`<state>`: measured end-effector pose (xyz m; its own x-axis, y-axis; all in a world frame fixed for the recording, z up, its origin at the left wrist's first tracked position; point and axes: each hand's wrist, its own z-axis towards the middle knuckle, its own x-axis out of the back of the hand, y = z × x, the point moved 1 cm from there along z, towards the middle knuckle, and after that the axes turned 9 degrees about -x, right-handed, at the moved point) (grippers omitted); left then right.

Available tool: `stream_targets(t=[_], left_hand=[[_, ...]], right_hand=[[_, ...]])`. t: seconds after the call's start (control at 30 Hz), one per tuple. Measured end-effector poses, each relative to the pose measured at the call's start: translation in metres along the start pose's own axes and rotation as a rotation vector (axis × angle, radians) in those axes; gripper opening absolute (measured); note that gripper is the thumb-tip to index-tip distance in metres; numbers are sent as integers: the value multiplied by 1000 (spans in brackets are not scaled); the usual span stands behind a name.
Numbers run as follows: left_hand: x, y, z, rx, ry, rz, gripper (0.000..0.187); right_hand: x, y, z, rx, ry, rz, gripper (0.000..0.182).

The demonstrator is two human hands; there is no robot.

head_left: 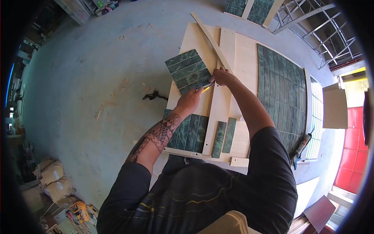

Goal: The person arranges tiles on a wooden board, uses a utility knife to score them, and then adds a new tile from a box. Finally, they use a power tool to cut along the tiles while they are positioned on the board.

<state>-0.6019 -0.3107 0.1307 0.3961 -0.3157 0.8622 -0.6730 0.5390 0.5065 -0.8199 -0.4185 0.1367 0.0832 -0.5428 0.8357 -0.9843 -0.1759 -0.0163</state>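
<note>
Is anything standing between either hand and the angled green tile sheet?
Nothing visible: the left hand is at the near edge of the tile sheet, the right hand at its right corner. A yellow tool shows between the hands; a long wooden strip lies right of the sheet.

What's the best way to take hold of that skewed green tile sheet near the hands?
Probably by the leftmost corner of the green tile sheet, coming from the left, thumb above, fingers beneath. It sits askew, so that corner appears to reach past the left edge of the pale board, leaving room below. Its near side is crowded by the left hand and right hand.
</note>
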Motion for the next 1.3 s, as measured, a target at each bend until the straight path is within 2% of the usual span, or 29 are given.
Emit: stream_targets(t=[0.13,0.23,0.3,0.43,0.5,0.63,0.73,0.8,1.0,1.3], left_hand=[[-5,-7,6,-37,29,-8,40],[-9,-12,11,-63,34,-21,41],[-11,-12,13,-37,22,-35,41],[-19,-15,14,-50,12,11,43],[-21,-18,14,-85,71,8,43],[-16,-12,12,-56,33,14,44],[-10,0,12,-52,57,107,48],[-5,3,15,-12,0,122,51],[0,-1,4,-22,9,172,49],[26,-3,-32,46,-50,186,50]], right_hand=[[10,-6,5,-29,-81,-91,47],[10,-7,8,-48,-13,-26,46],[12,-10,11,-81,-100,14,46],[10,-10,12,-97,-111,3,50],[6,-8,10,-66,-9,25,42],[9,-13,2,-25,-31,-3,42],[6,-16,0,-69,-82,-72,49],[4,-18,1,-72,-24,-28,44],[3,-28,-5,-80,28,-64,31],[-3,-30,-4,-65,64,-87,31]])
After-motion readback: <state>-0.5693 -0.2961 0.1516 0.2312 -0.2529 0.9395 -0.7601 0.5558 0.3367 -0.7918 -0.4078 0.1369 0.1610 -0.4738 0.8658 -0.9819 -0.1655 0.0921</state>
